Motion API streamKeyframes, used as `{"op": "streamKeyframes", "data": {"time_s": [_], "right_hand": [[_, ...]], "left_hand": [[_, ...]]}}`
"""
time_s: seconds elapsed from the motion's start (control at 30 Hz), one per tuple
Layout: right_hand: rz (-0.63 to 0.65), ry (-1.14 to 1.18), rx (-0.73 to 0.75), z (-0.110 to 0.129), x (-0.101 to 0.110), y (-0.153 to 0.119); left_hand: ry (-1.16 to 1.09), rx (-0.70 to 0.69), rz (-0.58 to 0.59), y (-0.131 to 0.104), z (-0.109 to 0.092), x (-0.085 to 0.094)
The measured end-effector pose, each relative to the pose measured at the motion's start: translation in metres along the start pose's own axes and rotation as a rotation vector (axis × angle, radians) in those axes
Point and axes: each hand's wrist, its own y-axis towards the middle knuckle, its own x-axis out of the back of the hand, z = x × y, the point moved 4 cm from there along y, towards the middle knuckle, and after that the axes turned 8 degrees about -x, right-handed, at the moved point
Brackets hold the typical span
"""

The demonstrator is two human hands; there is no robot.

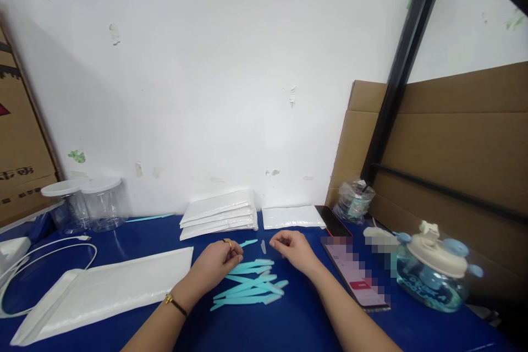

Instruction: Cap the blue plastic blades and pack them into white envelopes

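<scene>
Several light-blue plastic sticks (251,290) with pale caps lie in a loose pile on the blue tabletop (247,330). Just above the pile's left side is my left hand (218,263), fingers curled together; a light-blue stick (249,242) shows beyond its fingertips, and whether the hand grips it is unclear. A small translucent cap (263,246) lies between my hands. My right hand (292,248) is right of that cap, with thumb and fingertips close together; anything between them is too small to make out.
A white padded mailer (111,289) lies at the left, stacked mailers (220,213) and another mailer (292,216) along the wall. Clear jars (105,206) and a white cable (95,257) are left; a phone (336,221), a blurred screen (350,269) and a bottle (433,272) right.
</scene>
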Motion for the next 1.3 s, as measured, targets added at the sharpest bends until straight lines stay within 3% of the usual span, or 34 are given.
{"op": "streamKeyframes", "data": {"time_s": [0.1, 0.2, 0.33, 0.63, 0.93, 1.1, 1.3], "right_hand": [[-0.127, -0.274, 0.014, -0.004, -0.004, 0.007], [-0.162, -0.371, -0.03, -0.005, -0.017, 0.012], [-0.126, -0.325, -0.028, -0.007, -0.026, 0.018], [-0.041, -0.234, 0.008, -0.011, -0.019, 0.021], [0.001, -0.199, 0.045, -0.004, -0.026, 0.015], [0.015, -0.156, 0.101, 0.002, -0.019, 0.009], [0.004, -0.053, 0.154, 0.005, 0.004, 0.003]], "left_hand": [[0.126, 0.088, -0.116, 0.001, 0.017, 0.004], [0.184, 0.175, -0.137, 0.002, 0.033, 0.002], [0.103, 0.211, -0.101, 0.004, 0.044, -0.005], [0.036, 0.214, -0.126, 0.003, 0.051, -0.007], [-0.092, 0.152, -0.021, 0.012, 0.036, -0.014], [-0.067, 0.089, -0.04, 0.004, 0.023, -0.009], [0.038, -0.036, 0.218, -0.012, -0.022, -0.022]]}}
